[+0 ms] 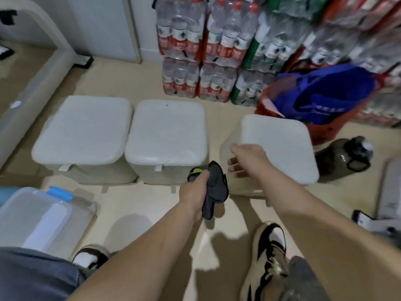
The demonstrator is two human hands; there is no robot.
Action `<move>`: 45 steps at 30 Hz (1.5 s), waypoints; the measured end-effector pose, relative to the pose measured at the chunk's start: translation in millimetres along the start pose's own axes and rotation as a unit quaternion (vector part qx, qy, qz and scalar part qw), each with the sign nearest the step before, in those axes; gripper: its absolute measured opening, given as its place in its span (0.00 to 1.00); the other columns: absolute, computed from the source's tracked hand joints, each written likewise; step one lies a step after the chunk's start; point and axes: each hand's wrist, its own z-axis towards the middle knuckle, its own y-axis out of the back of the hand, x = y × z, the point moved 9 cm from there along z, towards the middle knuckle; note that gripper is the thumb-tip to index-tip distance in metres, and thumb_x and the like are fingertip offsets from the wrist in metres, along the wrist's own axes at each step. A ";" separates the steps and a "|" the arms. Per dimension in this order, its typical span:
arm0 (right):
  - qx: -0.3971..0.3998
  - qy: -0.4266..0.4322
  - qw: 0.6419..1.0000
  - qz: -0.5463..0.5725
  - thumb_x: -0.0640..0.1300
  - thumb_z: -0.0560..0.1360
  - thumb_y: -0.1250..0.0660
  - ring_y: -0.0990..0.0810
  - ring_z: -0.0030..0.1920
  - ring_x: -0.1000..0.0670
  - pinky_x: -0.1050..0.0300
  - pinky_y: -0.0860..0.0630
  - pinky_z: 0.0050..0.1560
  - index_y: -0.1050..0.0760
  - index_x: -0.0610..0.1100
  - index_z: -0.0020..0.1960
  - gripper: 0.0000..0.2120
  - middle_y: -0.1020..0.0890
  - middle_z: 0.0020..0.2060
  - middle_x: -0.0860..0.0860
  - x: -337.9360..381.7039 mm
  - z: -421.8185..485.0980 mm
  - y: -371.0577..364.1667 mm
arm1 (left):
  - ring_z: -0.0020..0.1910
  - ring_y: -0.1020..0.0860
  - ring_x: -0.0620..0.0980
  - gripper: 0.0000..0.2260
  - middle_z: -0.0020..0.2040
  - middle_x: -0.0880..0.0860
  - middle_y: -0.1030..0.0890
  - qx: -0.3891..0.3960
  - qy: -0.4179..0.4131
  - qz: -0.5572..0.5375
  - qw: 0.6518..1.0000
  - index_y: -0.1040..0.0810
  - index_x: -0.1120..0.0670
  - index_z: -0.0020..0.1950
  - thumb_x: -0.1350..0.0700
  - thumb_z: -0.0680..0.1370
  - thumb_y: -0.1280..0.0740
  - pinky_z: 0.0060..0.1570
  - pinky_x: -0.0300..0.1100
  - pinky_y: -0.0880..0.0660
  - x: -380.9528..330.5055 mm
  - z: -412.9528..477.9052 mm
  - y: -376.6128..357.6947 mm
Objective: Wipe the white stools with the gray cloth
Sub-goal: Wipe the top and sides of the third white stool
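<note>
Three white square stools stand in a row on the beige floor: the left stool (82, 129), the middle stool (167, 131) and the right stool (280, 144), which is tilted and set apart from the other two. My left hand (194, 192) is closed around the dark gray cloth (214, 190), which hangs bunched in front of the gap between the middle and right stools. A bit of yellow-green shows at the cloth's top. My right hand (247, 159) rests on the near left corner of the right stool, fingers curled over its edge.
Shrink-wrapped packs of water bottles (195, 51) are stacked behind the stools. A red and blue bag (321, 101) sits at the right stool's back. A dark jug (345, 157) lies to its right. A clear lidded storage box (41, 216) is at the near left. My shoes (269, 253) are below.
</note>
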 end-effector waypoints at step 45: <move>0.015 -0.147 0.981 -0.129 0.75 0.81 0.59 0.26 0.74 0.36 0.41 0.30 0.75 0.30 0.37 0.78 0.49 0.25 0.75 0.36 -187.1 -90.5 46.1 | 0.35 0.22 0.54 0.14 0.36 0.55 0.18 -0.073 -0.187 0.477 0.855 0.19 0.58 0.39 0.47 0.71 0.27 0.35 0.47 0.26 -56.6 -133.4 118.7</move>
